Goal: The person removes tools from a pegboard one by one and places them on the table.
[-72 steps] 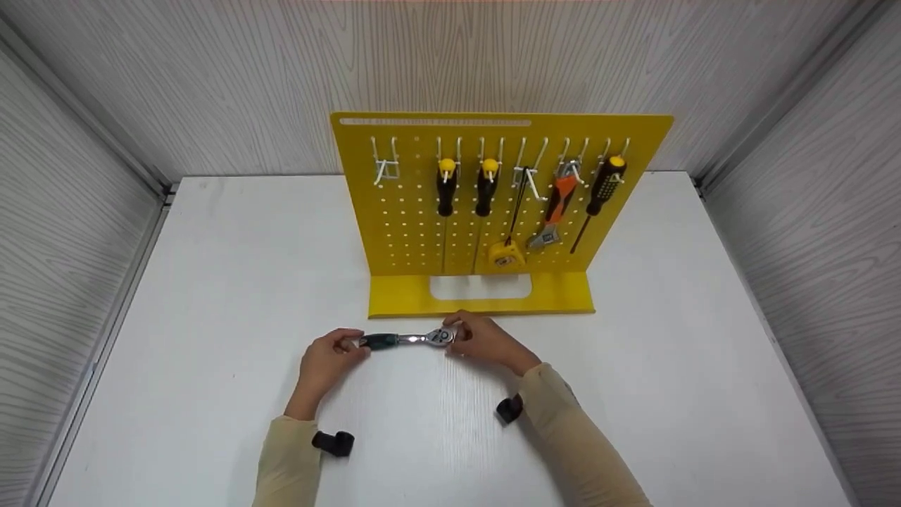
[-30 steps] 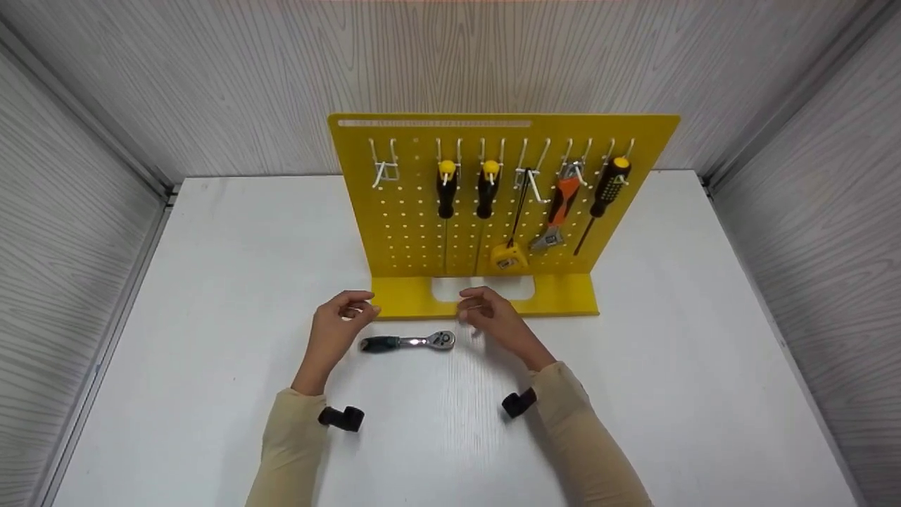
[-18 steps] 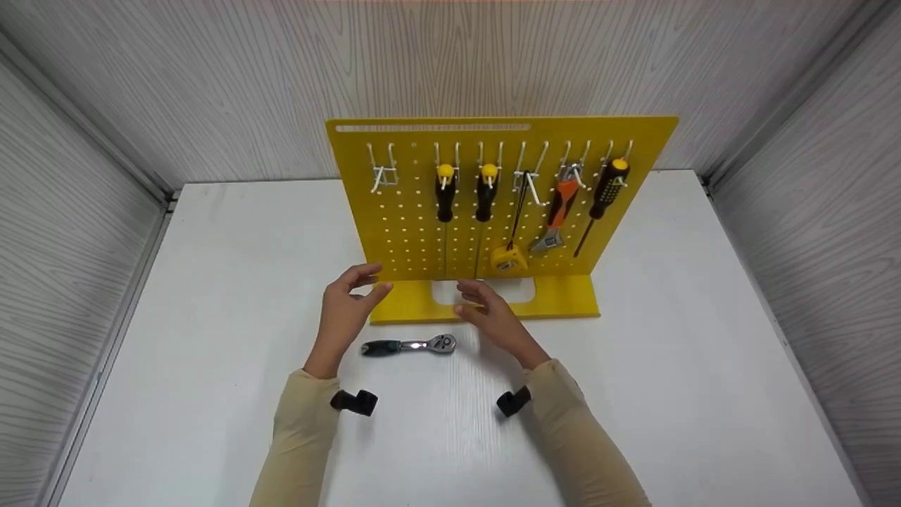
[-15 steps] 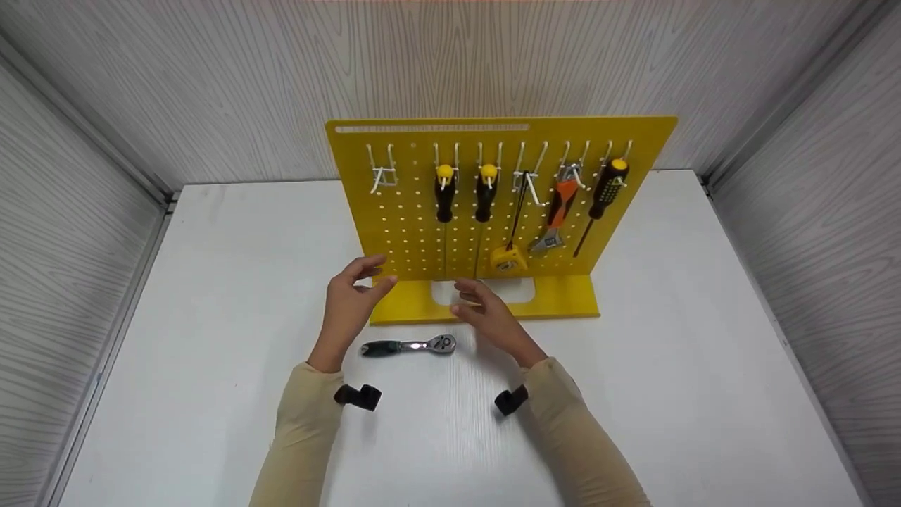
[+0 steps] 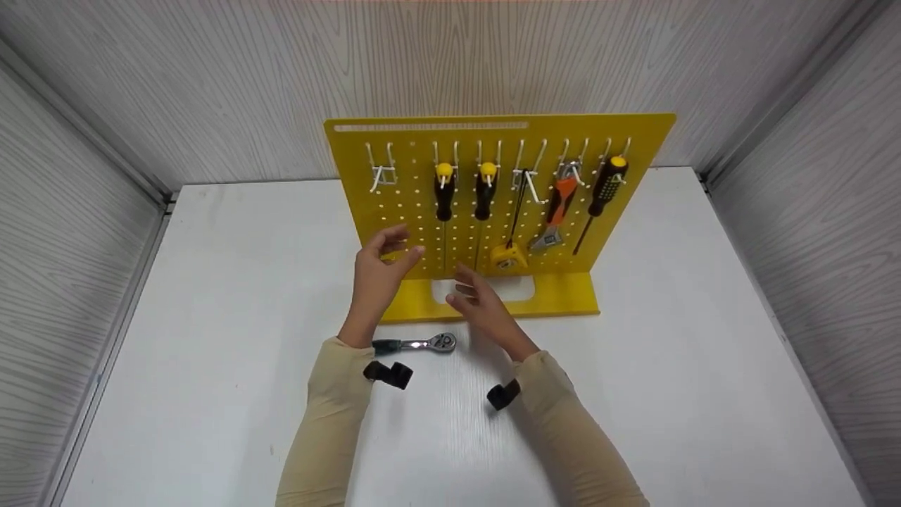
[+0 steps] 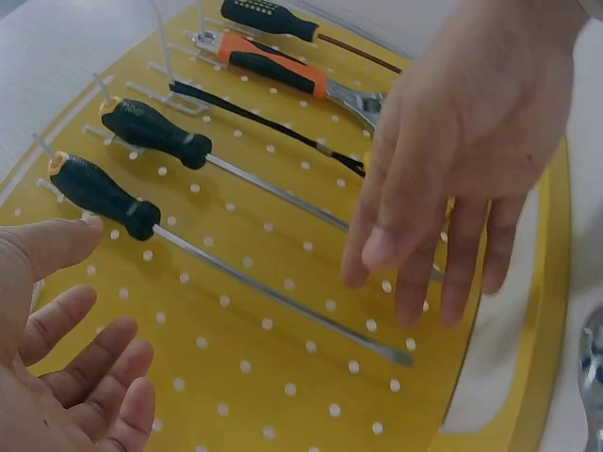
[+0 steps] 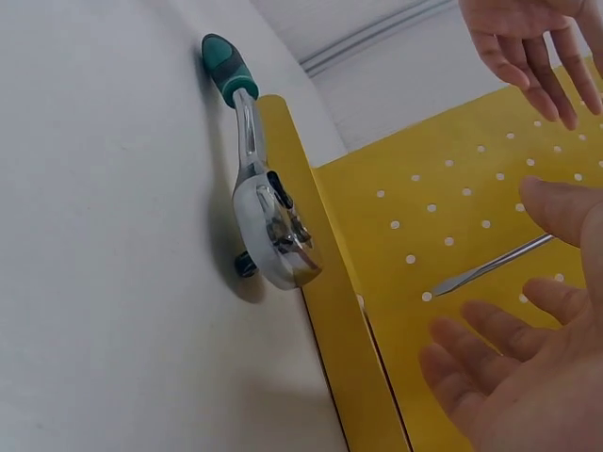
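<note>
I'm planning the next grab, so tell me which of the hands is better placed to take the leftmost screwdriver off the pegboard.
Probably the left hand: it is empty, high in front of the pegboard, and nearer the leftmost screwdriver's handle. The right hand, also empty, appears lower, before the pegboard's base.

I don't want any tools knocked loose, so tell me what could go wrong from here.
The left hand is close to the leftmost flathead screwdriver; a bump might swing or unhook it.

The left sleeve overlaps the ratchet wrench in the head view; lowering that arm could nudge the wrench.

The tape measure hangs by a cord near the right hand, so a brush might set it swinging.
</note>
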`<move>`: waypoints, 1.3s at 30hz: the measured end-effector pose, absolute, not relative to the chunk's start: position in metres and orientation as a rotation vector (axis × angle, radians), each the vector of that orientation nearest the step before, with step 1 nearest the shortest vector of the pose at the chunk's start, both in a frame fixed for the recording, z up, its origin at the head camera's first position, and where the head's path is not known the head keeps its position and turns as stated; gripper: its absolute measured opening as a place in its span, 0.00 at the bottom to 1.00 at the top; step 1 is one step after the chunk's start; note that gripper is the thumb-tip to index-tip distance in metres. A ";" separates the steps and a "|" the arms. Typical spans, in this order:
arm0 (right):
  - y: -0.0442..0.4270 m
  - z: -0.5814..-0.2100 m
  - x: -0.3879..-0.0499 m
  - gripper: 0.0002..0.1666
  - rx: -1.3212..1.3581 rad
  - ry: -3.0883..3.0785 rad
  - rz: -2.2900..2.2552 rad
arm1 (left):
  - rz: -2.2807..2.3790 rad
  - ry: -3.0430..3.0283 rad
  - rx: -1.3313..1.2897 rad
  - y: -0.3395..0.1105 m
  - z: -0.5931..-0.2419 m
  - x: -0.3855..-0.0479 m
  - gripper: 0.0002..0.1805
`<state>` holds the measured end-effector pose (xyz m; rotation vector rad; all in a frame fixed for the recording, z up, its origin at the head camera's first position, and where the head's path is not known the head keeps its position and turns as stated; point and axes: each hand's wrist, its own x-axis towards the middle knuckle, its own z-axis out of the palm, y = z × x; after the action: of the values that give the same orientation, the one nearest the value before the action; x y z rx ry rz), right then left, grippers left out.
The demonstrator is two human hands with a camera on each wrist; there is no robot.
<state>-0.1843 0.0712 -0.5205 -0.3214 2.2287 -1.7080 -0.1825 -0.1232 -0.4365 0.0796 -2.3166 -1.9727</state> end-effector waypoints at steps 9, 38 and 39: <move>0.061 -0.518 -0.188 0.39 -0.294 2.251 -1.691 | -1.974 -2.322 0.008 -0.108 -0.420 -0.195 0.31; 0.052 -0.529 -0.201 0.30 -0.263 2.252 -1.743 | -2.083 -2.205 -0.074 -0.093 -0.404 -0.213 0.23; 0.051 -0.530 -0.201 0.30 -0.255 2.251 -1.741 | -2.080 -2.208 -0.072 -0.093 -0.403 -0.213 0.23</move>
<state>-0.2009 0.0514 -0.5298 -0.2551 2.2509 -1.7411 -0.2130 -0.0932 -0.4034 -0.0718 -2.2084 -2.0803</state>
